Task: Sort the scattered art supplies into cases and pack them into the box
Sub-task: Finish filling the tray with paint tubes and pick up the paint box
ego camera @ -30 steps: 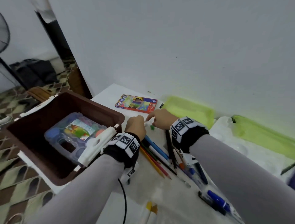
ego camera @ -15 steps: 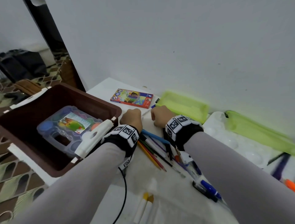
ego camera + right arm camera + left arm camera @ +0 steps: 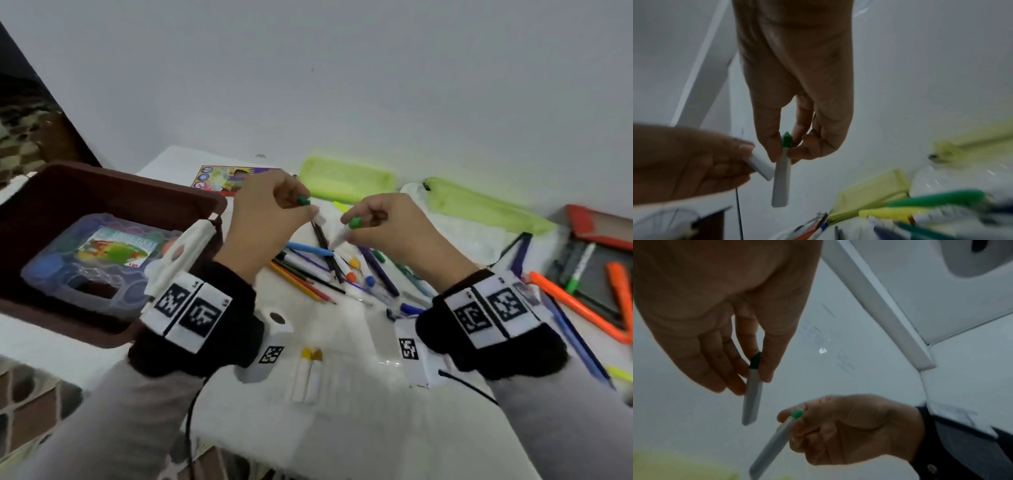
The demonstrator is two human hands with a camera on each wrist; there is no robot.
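Both hands are raised over the white table. My left hand pinches a small white paint tube with a dark green cap; in the left wrist view this dark-capped tube hangs from the fingertips. My right hand pinches a second white tube with a light green cap; in the right wrist view this light-capped tube points down. The two tubes are close together and slightly apart. The brown box stands at the left with a clear paint case inside.
A pile of pens and pencils lies under the hands. Two lime green cases lie by the wall, with a coloured pencil box to their left. Orange markers and a red case lie at the right. Two capped white tubes lie near me.
Both hands have risen from the table, where they were reaching among the pens, and each now holds a green-capped tube. The head view has swung to the right.
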